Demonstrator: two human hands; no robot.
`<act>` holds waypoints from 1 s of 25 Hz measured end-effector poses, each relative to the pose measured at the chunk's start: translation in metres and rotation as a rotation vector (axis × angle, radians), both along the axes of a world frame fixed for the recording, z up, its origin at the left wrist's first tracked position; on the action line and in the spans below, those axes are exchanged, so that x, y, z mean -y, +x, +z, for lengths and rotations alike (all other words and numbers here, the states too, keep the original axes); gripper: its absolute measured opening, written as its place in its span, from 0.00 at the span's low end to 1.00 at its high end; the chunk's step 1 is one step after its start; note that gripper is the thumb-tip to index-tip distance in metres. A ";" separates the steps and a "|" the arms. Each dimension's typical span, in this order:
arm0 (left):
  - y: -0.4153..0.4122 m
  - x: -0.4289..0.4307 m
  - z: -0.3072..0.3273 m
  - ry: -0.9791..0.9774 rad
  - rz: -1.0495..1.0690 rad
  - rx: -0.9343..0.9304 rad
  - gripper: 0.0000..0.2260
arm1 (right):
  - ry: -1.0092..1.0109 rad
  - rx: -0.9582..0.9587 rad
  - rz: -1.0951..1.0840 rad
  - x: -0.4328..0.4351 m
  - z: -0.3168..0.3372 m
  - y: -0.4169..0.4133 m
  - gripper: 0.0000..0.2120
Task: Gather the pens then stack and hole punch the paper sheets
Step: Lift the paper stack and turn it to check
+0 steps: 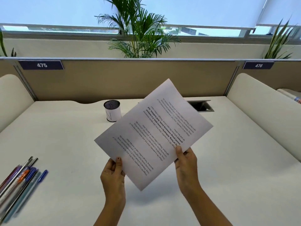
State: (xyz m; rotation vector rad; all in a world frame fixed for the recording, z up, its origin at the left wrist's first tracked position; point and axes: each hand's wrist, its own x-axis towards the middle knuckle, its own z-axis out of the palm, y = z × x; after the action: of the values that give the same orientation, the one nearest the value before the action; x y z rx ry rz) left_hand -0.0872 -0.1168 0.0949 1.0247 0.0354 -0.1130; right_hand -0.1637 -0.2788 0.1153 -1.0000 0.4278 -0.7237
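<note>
Both hands hold up the printed paper sheets (154,131) above the middle of the white desk, tilted, with the text upside down to me. My left hand (113,174) pinches the lower left edge, thumb on top. My right hand (186,163) grips the lower right edge, thumb on the printed face. How many sheets are in the stack I cannot tell. Several pens (19,181) lie side by side at the desk's left front. A hole punch is not in view.
A mesh pen cup (112,112) with a white label stands at the back centre of the desk (65,136). A cable hatch (202,106) sits open behind the paper. Beige partition panels close the back and both sides.
</note>
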 end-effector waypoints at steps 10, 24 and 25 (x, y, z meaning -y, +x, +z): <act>0.036 -0.035 0.046 0.493 -0.335 0.557 0.11 | -0.377 -0.162 -0.085 0.032 0.038 -0.010 0.08; 0.011 0.010 0.027 0.568 0.037 0.487 0.06 | -0.429 -0.222 -0.143 0.017 0.002 -0.003 0.05; 0.009 0.010 0.028 0.555 0.048 0.487 0.06 | -0.419 -0.205 -0.150 0.016 0.003 -0.004 0.06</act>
State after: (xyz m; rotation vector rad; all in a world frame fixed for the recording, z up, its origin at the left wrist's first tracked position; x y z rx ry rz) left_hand -0.0777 -0.1270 0.1234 1.5811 -0.3699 0.2043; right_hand -0.1675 -0.2948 0.1186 -1.4553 0.5459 -0.8700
